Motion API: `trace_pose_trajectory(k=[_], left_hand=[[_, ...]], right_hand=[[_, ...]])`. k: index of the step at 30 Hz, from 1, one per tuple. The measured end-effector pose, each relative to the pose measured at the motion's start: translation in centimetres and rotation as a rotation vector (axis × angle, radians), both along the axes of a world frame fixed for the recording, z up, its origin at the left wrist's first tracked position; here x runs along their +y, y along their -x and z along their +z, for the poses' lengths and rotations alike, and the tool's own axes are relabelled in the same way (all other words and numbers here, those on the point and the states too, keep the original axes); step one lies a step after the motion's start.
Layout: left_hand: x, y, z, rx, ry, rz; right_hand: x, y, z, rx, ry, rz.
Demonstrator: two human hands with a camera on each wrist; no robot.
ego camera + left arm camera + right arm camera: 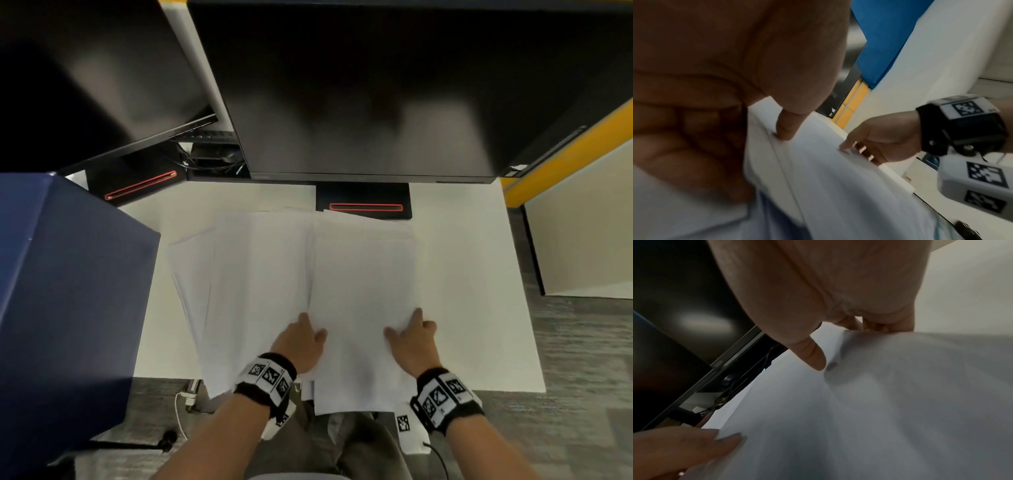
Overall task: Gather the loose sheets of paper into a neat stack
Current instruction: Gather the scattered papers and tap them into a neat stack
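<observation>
Several white sheets [239, 281] lie fanned and overlapping on the white desk [472, 308]. On top of them lies a right-hand sheet [363, 274], whose near end hangs over the desk's front edge. My left hand [308, 334] pinches its left edge with the thumb [786, 128] on top and the fingers curled beneath. My right hand [407, 329] holds the right edge, thumb [812, 353] pressed on top and fingers curled at the border. Between the hands the paper [900, 386] bulges upward. What lies under it is hidden.
Two dark monitors [359, 102] stand at the back, their black bases [364, 205] close to the sheets' far edges. A big blue box [68, 274] crowds the left side. Cables [212, 161] sit behind the left monitor. A yellow-edged partition [565, 157] is on the right.
</observation>
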State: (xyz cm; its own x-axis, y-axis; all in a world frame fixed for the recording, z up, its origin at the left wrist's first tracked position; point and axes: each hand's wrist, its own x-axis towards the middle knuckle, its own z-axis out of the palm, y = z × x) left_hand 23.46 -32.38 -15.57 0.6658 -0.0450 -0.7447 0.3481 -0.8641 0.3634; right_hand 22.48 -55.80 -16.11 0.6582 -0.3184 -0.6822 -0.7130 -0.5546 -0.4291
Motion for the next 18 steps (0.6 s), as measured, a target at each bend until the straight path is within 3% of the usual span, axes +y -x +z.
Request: trace_pose_trajectory(k=[2,4,6,7,9,13,18], left_hand=[[1.2,-0.5,0.2,-0.071,-0.023,0.047],[4.4,-2.0,0.4,-0.258,-0.068,0.224],[8.3,-3.8,0.3,-0.445,-0.234,0.402],[10.0,-4.6,0.3,-0.462,-0.312,0.495],[12.0,-5.8,0.3,-0.372,-0.355,0.644],[12.4,-7.4,0.2,-0.272,-0.126,0.837],[8.4,-7.2,0.0,-0.244,0.003,0.68]], right_hand=[[-0.1,-0.2,-0.2,0.015,0.037,-0.036],[-1.0,-1.2,-0.1,0.014,0.111,-0.1],[-1.8,-2.4,0.3,-0.04,0.132,-0.155],[-2.1,-3.1,0.5,-0.077,0.117,-0.178],[-2.2,-4.2,0.9,-0.151,0.067,-0.202],[-0.3,-6.6,1.0,-0.203,-0.016,-0.198],[2.9,-8.2,0.8,-0.226,-0.057,-0.154]])
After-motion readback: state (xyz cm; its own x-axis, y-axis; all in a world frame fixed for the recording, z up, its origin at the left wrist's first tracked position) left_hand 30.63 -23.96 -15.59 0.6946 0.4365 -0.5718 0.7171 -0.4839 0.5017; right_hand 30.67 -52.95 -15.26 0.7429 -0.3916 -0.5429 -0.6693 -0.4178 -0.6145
